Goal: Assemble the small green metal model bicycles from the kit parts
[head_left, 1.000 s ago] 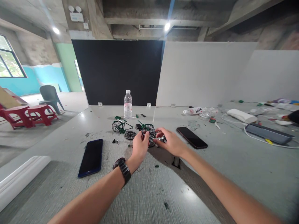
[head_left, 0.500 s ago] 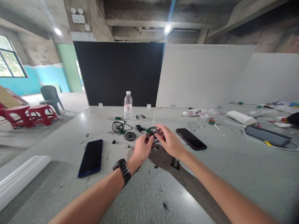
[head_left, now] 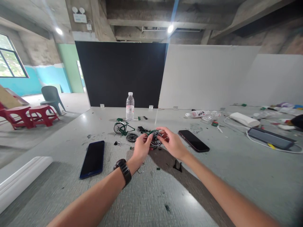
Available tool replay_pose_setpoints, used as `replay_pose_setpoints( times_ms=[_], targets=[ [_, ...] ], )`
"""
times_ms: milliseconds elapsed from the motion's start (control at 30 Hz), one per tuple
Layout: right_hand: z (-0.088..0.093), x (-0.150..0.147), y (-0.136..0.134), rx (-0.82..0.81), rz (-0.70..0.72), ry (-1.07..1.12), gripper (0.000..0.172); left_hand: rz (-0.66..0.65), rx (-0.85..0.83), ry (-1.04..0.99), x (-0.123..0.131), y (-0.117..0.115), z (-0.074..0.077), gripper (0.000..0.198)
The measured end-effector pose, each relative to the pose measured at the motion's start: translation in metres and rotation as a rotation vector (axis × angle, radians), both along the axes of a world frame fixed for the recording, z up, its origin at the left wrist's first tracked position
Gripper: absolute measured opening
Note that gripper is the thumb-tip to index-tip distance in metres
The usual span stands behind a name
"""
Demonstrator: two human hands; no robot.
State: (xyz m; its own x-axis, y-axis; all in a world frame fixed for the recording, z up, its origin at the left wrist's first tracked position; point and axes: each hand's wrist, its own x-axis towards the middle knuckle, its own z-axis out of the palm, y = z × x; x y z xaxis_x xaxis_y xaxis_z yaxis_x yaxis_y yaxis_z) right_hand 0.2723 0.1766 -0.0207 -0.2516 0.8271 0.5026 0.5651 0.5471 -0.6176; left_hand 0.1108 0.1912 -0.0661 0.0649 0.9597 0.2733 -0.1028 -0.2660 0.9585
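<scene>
Here, both hands meet near the middle of the grey tabletop. The left hand and the right hand close their fingertips on a small green wheel assembly, held between them just above the surface. Just beyond, toward the far edge, stand a green model bicycle frame and a loose wheel. A blue phone lies toward the left edge, a black phone right of the hands, a water bottle near the far edge.
</scene>
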Motion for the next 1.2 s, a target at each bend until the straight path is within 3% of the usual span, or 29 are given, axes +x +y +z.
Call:
replay_pose_setpoints(
  times_ms=[133,367,567,733,833,900,1200],
  targets=[
    [-0.001,-0.002,-0.001,-0.037,0.007,0.015,0.033,0.03,0.016,0.003,0.0,-0.001,0.001,0.041],
    [-0.01,-0.005,0.003,-0.187,0.062,0.145,0.038,-0.042,0.014,-0.023,-0.001,-0.006,0.006,0.039],
    [-0.008,-0.005,0.005,-0.325,0.094,0.186,0.038,0.008,-0.004,-0.033,-0.001,-0.005,0.004,0.042],
    [-0.014,-0.007,0.004,-0.457,0.122,0.456,0.044,-0.017,-0.158,-0.222,-0.002,-0.001,0.005,0.041],
    [-0.018,-0.01,0.004,-0.522,0.125,0.541,0.034,-0.066,-0.215,-0.297,-0.004,0.001,0.006,0.041],
    [-0.02,-0.014,0.004,-0.541,0.139,0.543,0.029,-0.083,-0.224,-0.307,-0.005,0.001,0.006,0.041],
    [-0.024,-0.019,0.005,-0.524,0.142,0.645,0.041,-0.135,-0.237,-0.284,-0.007,-0.006,0.012,0.043]
  ],
)
